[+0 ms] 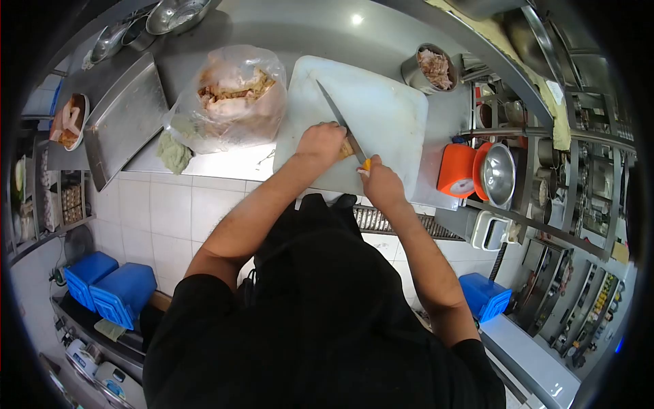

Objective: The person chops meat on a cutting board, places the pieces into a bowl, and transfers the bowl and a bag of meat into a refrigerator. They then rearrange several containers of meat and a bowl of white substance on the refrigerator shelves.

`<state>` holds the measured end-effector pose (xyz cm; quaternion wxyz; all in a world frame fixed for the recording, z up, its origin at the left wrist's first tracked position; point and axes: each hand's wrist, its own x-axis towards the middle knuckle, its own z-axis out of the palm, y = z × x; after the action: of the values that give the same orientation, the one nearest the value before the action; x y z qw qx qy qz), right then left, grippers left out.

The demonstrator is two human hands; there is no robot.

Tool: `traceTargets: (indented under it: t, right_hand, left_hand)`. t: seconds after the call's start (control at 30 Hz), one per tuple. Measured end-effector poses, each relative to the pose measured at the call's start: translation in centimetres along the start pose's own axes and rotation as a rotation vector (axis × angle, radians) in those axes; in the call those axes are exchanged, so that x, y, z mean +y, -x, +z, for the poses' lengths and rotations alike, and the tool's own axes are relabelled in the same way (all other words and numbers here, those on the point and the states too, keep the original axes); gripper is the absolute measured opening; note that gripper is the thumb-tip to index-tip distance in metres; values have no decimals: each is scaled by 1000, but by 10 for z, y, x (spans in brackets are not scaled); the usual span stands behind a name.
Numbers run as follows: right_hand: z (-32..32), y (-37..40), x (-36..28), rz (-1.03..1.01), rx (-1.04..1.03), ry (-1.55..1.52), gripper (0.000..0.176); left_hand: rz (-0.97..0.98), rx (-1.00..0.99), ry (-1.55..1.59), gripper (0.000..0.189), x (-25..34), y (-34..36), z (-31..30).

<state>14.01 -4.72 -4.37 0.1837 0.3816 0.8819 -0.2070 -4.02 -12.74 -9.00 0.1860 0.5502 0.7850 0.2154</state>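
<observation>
A long knife [332,102] with a yellow handle is in my right hand [383,185], fingers wrapped round the handle. Its blade slants away to the upper left over a white cutting board [398,109]. Beside the blade, my left hand [322,144] has its fingers curled down on a small tan piece of food [346,149], whose exact kind is partly hidden. Left of the board stands a clear plastic bag [255,61] with browned pieces of meat [235,95] inside. At the board's far right corner, a steel pot [412,71] holds chopped meat [436,67].
A crumpled green cloth [175,153] lies at the counter's front edge, near a tilted steel tray [129,116]. To the right are an orange scale [458,170] and a steel bowl [499,175]. Blue bins [124,293] stand behind me on the left.
</observation>
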Motion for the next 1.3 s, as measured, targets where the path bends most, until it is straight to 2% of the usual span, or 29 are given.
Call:
traceTargets:
  t: [0.27, 0.37, 0.43, 0.57, 0.67, 0.77, 0.97, 1.0, 1.3]
  right_hand:
    - [-35, 29, -14, 13, -80, 15, 37]
    - [15, -8, -7, 41, 13, 5, 38]
    - [12, -23, -11, 2, 17, -11, 39]
    - [3, -29, -4, -65, 12, -54, 40]
    - [-38, -6, -19, -41, -71, -7, 41]
    - [-52, 18, -22, -3, -112, 35, 42]
    - [9, -11, -18, 82, -5, -8, 42]
    - [13, -3, -18, 89, -25, -10, 42]
    - [5, 4, -18, 56, -15, -58, 41]
  left_hand:
    - [-6, -28, -17, 20, -7, -2, 1]
    - [2, -33, -12, 19, -4, -3, -2]
    - [17, -28, -15, 18, -5, -2, 0]
    - [39, -36, -17, 17, -3, -3, -5]
    - [30, -45, -3, 17, -5, -3, -7]
    - [7, -70, -7, 18, -5, -2, -10]
    - [11, -10, -64, 18, -8, 0, -11]
    - [21, -58, -67, 18, -6, 5, -7]
    - [68, -82, -109, 18, -8, 2, -11]
